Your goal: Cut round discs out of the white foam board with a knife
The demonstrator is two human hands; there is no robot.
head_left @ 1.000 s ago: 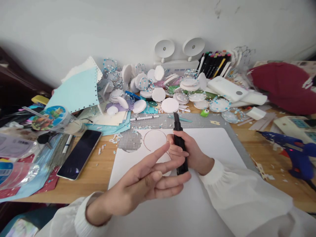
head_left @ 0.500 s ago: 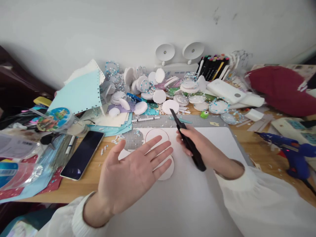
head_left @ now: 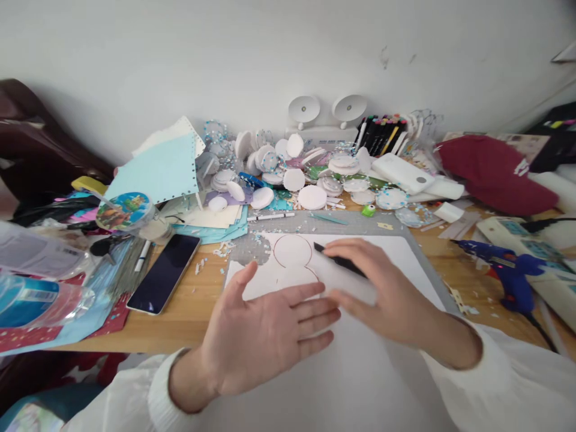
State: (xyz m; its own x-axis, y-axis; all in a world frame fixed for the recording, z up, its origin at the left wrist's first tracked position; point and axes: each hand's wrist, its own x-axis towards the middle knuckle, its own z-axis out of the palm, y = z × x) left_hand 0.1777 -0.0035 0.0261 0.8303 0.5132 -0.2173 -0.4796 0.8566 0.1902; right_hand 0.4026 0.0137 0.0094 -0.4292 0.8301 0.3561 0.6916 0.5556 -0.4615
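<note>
My left hand (head_left: 270,336) is held palm up over the large white sheet (head_left: 378,372), with its fingers stretched out and nothing in it. To its right, my right hand (head_left: 387,288) has thumb and fingers apart. Beneath its fingers a black tool (head_left: 346,263) shows in part, its dark tip pointing left; the rest is hidden. Just beyond my left fingertips, the sheet bears a drawn circle (head_left: 292,251) and part of a second curve. The sheet's far left edge is cut unevenly.
A phone (head_left: 164,273) lies at left near a lidded cup (head_left: 126,213). White discs (head_left: 312,197) are heaped along the wall below a twin lamp (head_left: 326,133). A blue glue gun (head_left: 499,264) and a dark red cap (head_left: 495,171) are at right.
My right hand has opened, and the black tool, gripped and raised before, is now low beneath its fingers. My left hand has shifted right and toward the body. The view has moved slightly.
</note>
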